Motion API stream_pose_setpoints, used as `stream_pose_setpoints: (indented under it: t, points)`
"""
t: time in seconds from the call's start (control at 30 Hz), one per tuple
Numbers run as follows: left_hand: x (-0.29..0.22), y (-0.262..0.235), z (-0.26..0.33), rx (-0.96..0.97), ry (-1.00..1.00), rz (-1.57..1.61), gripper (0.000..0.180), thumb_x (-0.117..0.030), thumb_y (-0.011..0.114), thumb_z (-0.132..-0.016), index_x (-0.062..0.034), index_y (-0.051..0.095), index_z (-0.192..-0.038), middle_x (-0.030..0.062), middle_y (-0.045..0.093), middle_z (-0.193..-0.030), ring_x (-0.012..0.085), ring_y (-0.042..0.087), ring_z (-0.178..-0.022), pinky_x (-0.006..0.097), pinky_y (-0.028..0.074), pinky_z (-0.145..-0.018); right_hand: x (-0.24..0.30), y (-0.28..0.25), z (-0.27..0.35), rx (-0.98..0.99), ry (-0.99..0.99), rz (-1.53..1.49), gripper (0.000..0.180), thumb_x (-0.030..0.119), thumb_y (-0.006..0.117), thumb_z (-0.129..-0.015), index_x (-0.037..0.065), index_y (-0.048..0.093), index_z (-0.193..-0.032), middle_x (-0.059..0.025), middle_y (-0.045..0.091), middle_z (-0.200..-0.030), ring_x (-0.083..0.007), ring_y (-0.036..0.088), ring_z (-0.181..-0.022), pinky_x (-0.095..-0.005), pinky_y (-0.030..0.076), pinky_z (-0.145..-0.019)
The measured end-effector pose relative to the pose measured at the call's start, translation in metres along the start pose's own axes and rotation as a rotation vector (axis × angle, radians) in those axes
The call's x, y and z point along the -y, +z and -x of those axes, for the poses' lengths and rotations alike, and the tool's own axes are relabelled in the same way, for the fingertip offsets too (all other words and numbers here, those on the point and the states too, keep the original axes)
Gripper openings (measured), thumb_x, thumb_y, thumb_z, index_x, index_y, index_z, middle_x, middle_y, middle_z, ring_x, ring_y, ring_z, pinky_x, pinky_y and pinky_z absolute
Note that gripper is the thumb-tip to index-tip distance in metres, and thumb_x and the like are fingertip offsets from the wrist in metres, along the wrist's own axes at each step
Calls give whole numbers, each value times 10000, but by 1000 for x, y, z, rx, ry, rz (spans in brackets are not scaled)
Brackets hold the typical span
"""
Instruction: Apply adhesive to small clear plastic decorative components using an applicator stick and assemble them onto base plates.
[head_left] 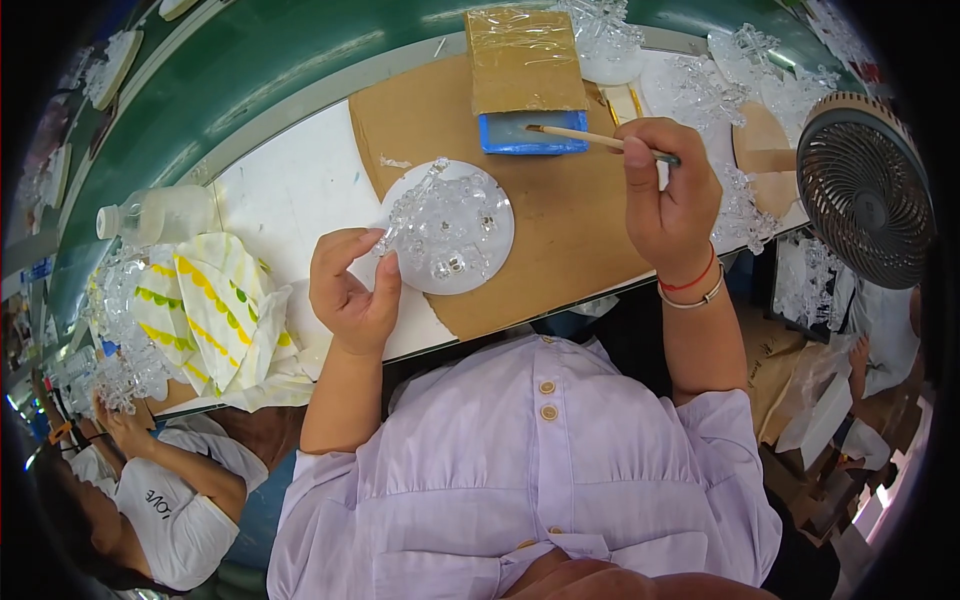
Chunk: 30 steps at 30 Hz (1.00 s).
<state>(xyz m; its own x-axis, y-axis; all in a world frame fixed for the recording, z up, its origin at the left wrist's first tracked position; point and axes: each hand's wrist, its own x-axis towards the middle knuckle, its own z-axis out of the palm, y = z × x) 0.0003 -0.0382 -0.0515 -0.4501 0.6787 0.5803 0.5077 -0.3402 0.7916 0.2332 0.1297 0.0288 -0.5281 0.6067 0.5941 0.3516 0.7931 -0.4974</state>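
My right hand (672, 190) grips a thin wooden brush (590, 136) between thumb and fingers. Its dark tip reaches over the opening of a blue-edged box (534, 148), which has a cardboard cover wrapped in clear tape. My left hand (355, 290) pinches the near-left edge of a clear plastic piece (398, 222) with thumb and forefinger. That piece lies among clear, flower-like plastic parts on a round white disc (497, 262). Exactly what sits between the fingertips is hard to make out.
Brown cardboard (575, 235) covers the white table. A dark fan (865, 195) stands at right, near heaps of clear plastic parts (705, 90). At left are a bottle (165, 214) and a patterned cloth (215, 315). A co-worker (165, 490) sits at lower left.
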Motion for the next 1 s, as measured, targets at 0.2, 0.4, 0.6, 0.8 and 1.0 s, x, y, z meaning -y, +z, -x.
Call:
stream_pose_setpoints:
  t: [0.2, 0.4, 0.6, 0.8, 1.0]
  points:
    - [3, -2, 2, 13, 5, -16, 237, 6, 707, -783, 6, 609, -999, 127, 648, -939, 228, 605, -841, 298, 477, -774, 9, -18, 20, -172, -6, -230, 128, 116, 501, -987, 9, 469, -1049, -173, 623, -849, -144, 522, -641, -247, 440, -610]
    - [3, -1, 2, 16, -8, -12, 225, 4, 704, -790, 4, 609, -995, 126, 650, -939, 225, 603, -845, 297, 475, -775, 19, -27, 59, -83, 16, -346, 203, 187, 519, -981, 5, 459, -1047, -193, 611, -808, -161, 503, -583, -272, 433, -560]
    - [2, -1, 3, 3, -3, -4, 216, 4, 696, -797, 3, 608, -994, 124, 651, -943, 222, 601, -849, 295, 473, -778, 22, -4, 73, -17, 86, -312, 125, 111, 479, -986, 2, 433, -1025, -183, 620, -832, -138, 529, -614, -243, 445, -576]
    - [1, 0, 2, 1, 0, 3, 214, 4, 694, -803, 1, 607, -999, 124, 650, -950, 220, 604, -853, 293, 474, -787, 19, 4, 69, -5, 70, -279, 83, 63, 479, -977, 1, 434, -1009, -175, 628, -849, -129, 534, -626, -241, 447, -581]
    - [3, 0, 2, 0, -2, 9, 215, 2, 699, -803, -2, 608, -998, 124, 651, -949, 220, 607, -857, 293, 475, -787, 23, 1, 67, 23, 56, -297, 70, 57, 485, -971, 9, 441, -996, -163, 632, -846, -130, 527, -617, -249, 440, -574]
